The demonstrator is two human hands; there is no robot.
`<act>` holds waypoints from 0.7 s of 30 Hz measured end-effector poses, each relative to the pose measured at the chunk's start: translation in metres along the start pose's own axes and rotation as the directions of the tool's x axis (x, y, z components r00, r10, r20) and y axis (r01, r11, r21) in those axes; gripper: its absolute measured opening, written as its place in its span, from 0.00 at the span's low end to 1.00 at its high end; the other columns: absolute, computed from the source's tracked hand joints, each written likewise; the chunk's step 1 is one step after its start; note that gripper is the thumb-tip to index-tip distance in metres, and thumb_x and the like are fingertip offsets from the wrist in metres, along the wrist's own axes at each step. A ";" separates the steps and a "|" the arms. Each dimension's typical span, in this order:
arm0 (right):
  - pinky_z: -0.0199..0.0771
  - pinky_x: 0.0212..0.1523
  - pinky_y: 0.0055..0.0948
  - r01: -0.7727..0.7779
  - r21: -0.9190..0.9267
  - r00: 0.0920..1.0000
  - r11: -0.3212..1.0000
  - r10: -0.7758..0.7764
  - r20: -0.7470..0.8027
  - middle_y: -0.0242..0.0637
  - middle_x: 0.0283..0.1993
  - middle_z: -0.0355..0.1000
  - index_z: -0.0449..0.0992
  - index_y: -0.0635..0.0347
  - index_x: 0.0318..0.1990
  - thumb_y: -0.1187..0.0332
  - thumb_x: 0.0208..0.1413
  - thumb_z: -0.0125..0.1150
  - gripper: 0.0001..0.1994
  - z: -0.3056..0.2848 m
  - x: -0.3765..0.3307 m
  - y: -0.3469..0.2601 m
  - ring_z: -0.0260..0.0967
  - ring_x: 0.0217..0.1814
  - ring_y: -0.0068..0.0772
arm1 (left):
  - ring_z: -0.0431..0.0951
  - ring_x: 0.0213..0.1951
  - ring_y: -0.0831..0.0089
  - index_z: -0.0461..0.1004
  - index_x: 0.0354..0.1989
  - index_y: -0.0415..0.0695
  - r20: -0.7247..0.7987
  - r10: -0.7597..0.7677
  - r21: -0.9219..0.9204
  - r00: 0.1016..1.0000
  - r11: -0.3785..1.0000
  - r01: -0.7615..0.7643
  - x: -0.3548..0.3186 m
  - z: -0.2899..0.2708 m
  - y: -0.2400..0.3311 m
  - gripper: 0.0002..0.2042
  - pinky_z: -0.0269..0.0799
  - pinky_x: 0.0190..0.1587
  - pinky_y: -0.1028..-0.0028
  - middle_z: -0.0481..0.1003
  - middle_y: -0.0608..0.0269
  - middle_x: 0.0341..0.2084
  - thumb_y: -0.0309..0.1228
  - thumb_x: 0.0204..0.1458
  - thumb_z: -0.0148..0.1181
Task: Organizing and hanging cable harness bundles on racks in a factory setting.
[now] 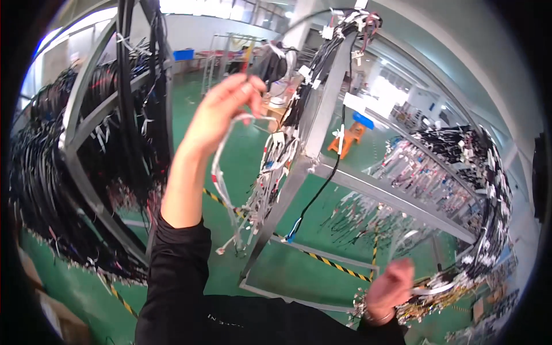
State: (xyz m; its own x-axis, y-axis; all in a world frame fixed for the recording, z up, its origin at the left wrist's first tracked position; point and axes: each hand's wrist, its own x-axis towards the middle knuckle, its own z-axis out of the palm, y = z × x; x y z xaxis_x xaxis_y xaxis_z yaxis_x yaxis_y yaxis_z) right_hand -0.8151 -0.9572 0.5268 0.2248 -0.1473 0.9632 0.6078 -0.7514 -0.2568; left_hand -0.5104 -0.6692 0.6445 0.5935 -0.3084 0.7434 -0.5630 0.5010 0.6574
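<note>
My left hand [221,109] is raised in front of the hanging wires, fingers curled and closed around a white cable [217,172]. The cable loops down from the fingers with red bands along it and loose ends at the bottom. Just right of it, a bundle of black and white wire harnesses [279,150] hangs on a grey metal rack [328,103]. One black harness [313,198] with a white tag and a blue connector hangs apart from that bundle. Low on the right, my right hand [391,286] is smeared by motion near the rack's lower bundles; its fingers are unclear.
A second rack [86,167] thick with black cables stands close on my left. More harnesses [437,172] hang along the right side. An orange stool [347,138] with a blue bin stands beyond the rack. Yellow-black tape [336,265] marks the green floor; cartons [60,316] lie lower left.
</note>
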 end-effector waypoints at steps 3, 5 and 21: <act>0.59 0.32 0.18 0.098 -0.342 0.988 0.934 -0.133 -0.079 0.28 0.27 0.60 0.71 0.64 0.30 0.66 0.66 0.43 0.14 0.016 0.090 -0.020 0.55 0.28 0.18 | 0.64 0.17 0.83 0.71 0.50 0.41 0.097 0.056 0.011 0.994 0.998 -0.058 0.027 -0.010 0.044 0.13 0.56 0.19 0.83 0.68 0.70 0.18 0.35 0.64 0.46; 0.50 0.24 0.15 -0.265 0.335 0.846 0.904 0.385 -0.370 0.31 0.30 0.72 0.76 0.64 0.34 0.67 0.65 0.49 0.12 0.065 0.173 -0.030 0.54 0.24 0.14 | 0.59 0.15 0.87 0.71 0.52 0.39 0.152 0.128 0.101 0.980 0.984 -0.144 0.037 -0.013 0.065 0.15 0.53 0.17 0.86 0.64 0.73 0.16 0.35 0.65 0.46; 0.56 0.46 0.28 -0.233 0.340 0.468 -0.911 0.201 0.860 0.34 0.52 0.75 0.74 0.57 0.53 0.59 0.64 0.40 0.19 0.122 0.503 0.171 0.62 0.47 0.20 | 0.71 0.17 0.72 0.68 0.50 0.27 0.698 0.105 -0.333 0.708 0.923 0.191 0.074 0.038 0.119 0.15 0.69 0.18 0.77 0.73 0.54 0.20 0.29 0.64 0.43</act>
State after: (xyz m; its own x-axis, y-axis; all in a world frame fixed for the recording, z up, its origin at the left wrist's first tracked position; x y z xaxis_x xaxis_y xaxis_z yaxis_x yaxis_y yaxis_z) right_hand -0.5058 -1.0812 0.9573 0.8827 0.3332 0.3313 -0.3474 0.9375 -0.0171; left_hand -0.5556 -0.6633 0.7827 -0.0406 -0.7305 0.6817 -0.2149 0.6726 0.7081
